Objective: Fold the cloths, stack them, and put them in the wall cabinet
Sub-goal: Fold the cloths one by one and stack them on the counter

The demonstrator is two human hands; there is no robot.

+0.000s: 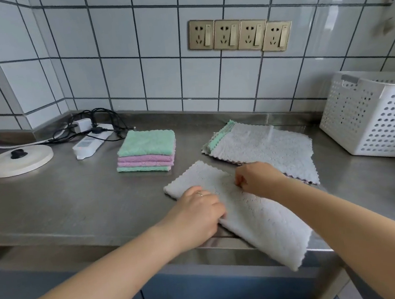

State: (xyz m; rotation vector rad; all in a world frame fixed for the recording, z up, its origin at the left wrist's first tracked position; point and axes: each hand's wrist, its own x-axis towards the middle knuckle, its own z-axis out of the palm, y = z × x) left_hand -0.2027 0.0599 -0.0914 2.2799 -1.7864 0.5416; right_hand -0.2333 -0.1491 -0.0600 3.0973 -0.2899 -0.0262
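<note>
Head view: grey cloth (253, 211) folded long, near counter (51, 199) edge, one end hanging over. L hand (197, 212) pinches its left edge; R hand (254, 177) pinches its top, fingers curled. Folded stack (147, 151) far-left; unfolded pile (264, 147) far-right, basket (371, 111) beside.

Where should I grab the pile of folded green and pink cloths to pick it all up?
Take the folded stack by its two short ends, one hand coming in from each side, fingers slid under the bottom green cloth. It lies flat with its layered edges facing you, so probably only a grip from underneath lifts every layer.
</note>
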